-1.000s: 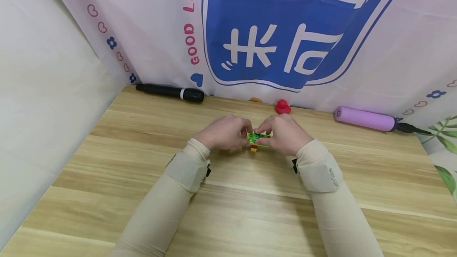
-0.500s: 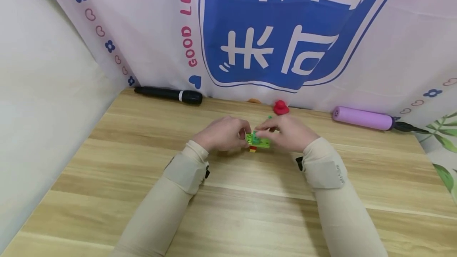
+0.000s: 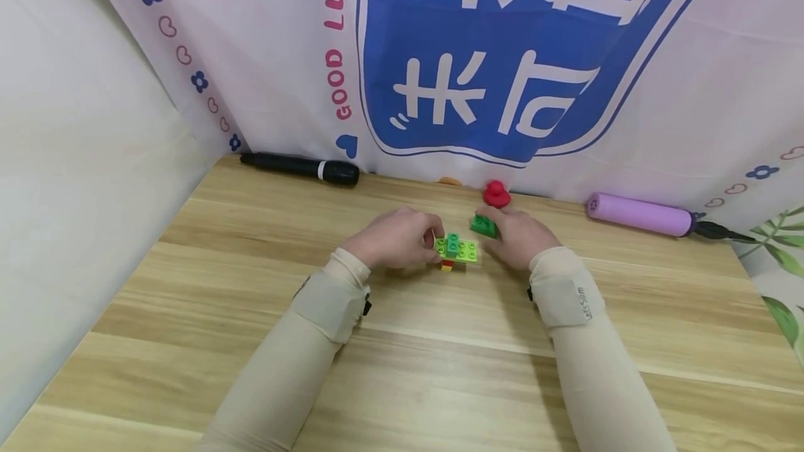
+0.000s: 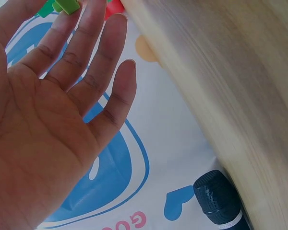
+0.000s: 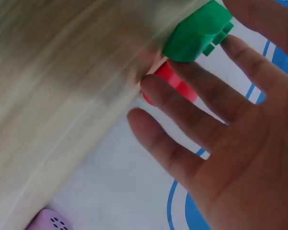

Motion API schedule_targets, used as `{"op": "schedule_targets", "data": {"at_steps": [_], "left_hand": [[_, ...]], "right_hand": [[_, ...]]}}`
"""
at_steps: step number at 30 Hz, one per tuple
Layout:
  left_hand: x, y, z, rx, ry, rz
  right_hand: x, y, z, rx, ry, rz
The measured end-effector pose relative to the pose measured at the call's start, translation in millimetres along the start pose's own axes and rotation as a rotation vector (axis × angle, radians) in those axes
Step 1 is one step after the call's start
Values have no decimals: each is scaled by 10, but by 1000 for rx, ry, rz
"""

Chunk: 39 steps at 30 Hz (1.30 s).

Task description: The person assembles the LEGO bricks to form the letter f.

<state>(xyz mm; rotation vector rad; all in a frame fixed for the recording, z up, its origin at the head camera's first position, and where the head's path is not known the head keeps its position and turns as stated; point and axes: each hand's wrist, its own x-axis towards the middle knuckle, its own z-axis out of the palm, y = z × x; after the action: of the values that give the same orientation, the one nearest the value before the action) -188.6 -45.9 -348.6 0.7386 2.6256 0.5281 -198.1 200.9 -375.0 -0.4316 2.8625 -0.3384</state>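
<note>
A lime-green flat studded brick (image 3: 468, 250) carries a small teal brick (image 3: 452, 243) on its top. Under it show red and yellow pieces (image 3: 447, 265). My left hand (image 3: 402, 237) pinches its left end; the left wrist view catches just the lime brick's corner (image 4: 67, 5) at the fingertips. A darker green brick (image 3: 483, 225) sits on the table behind and to the right of that build. Around it are the fingers of my right hand (image 3: 520, 237), with fingertips against the green brick (image 5: 199, 33) in the right wrist view; the thumb's contact is mostly hidden.
Behind the green brick is a red rubber duck (image 3: 496, 194). A black microphone (image 3: 301, 167) lies at the back left, a purple hand pump (image 3: 641, 215) at the back right. A printed curtain (image 3: 283, 54) hangs along the far edge of the wooden table (image 3: 408, 368).
My right hand has let go of the teal brick, which stays on the lime one, and has moved right and back to the green brick. My left hand keeps its hold.
</note>
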Motion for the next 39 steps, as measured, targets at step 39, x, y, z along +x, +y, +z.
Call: {"op": "schedule_targets", "data": {"at_steps": [39], "left_hand": [[-16, 10, -10, 4, -1, 9]], "right_hand": [[-298, -421, -391, 265, 32, -255]]}}
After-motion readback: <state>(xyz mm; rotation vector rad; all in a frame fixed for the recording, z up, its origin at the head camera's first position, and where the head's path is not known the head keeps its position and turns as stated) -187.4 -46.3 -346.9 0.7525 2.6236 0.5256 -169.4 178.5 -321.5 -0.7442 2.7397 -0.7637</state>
